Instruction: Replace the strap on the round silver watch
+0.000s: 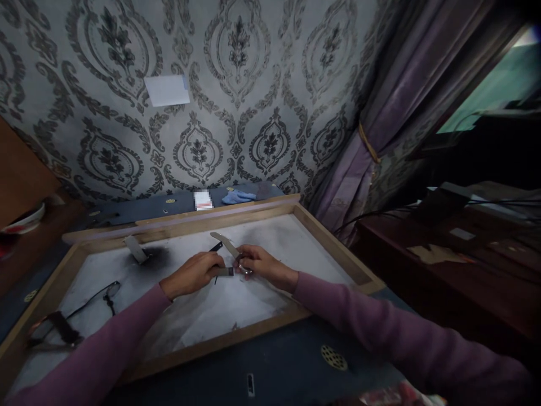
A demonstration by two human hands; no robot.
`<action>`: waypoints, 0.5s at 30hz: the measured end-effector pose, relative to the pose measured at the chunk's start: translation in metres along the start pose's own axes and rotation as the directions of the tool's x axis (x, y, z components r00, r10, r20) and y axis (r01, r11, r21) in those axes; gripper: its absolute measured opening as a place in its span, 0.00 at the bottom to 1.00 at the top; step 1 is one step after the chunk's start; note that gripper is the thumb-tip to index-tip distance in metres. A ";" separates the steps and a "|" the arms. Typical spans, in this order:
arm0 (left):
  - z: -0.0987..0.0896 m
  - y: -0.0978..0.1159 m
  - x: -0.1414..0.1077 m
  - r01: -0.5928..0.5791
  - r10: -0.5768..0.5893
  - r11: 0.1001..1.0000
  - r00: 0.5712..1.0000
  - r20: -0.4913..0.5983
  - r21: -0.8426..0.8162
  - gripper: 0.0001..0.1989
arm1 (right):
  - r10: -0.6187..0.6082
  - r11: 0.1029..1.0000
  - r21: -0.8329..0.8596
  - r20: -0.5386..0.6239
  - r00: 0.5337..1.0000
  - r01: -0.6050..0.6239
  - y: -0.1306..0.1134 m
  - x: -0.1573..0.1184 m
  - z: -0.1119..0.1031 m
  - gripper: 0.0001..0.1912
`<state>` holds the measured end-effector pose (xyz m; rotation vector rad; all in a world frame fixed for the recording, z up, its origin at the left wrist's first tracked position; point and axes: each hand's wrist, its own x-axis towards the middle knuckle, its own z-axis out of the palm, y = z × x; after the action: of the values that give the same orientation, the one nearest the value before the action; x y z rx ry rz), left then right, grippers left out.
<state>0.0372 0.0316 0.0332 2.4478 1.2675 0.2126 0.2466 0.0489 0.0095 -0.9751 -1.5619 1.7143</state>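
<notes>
My right hand [257, 263] is closed around the handle of a knife [228, 245]. Its curved blade points up and to the left, and shiny metal shows at the handle beneath my fingers. Just left of it, my left hand [196, 273] grips a short, flat grey bar with a dark end [225, 272]; its exact kind is unclear. A thin black piece [216, 247] shows above the left fingers, and I cannot tell whether it is held. Both hands are over a shallow wooden-framed tray [329, 248] with a whitish bottom.
In the tray's left part, a grey block [136, 249] sits by dark powder. Nearer lie a thin black cord-like item [93, 298] and a dark-handled object [63, 330]. Behind the tray are a blue cloth [239, 197] and a small white packet [203, 199]. A purple curtain [359, 152] hangs right.
</notes>
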 end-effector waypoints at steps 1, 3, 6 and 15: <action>0.001 -0.002 0.001 -0.012 0.012 1.000 1.000 0.001 -0.013 0.11 | 0.004 1.000 -0.009 -0.001 1.000 -0.004 0.001 0.002 -0.001 0.09; 0.001 -0.004 0.005 -0.044 0.044 0.999 0.999 0.003 -0.033 0.12 | 0.004 0.999 -0.034 -0.007 1.000 -0.004 0.004 0.008 -0.002 0.12; 0.002 -0.005 0.012 -0.103 0.103 0.994 0.995 -0.001 -0.045 0.14 | -0.014 0.997 -0.078 -0.025 1.000 0.012 0.009 0.018 -0.004 0.13; 0.008 0.006 0.027 -0.149 0.158 0.986 0.979 -0.131 0.072 0.09 | -0.064 0.987 -0.154 -0.105 0.992 0.047 0.012 0.023 -0.028 0.15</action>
<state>0.0598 0.0484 0.0272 2.6262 1.1545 0.3931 0.2578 0.0820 -0.0056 -1.0715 -1.6500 1.4956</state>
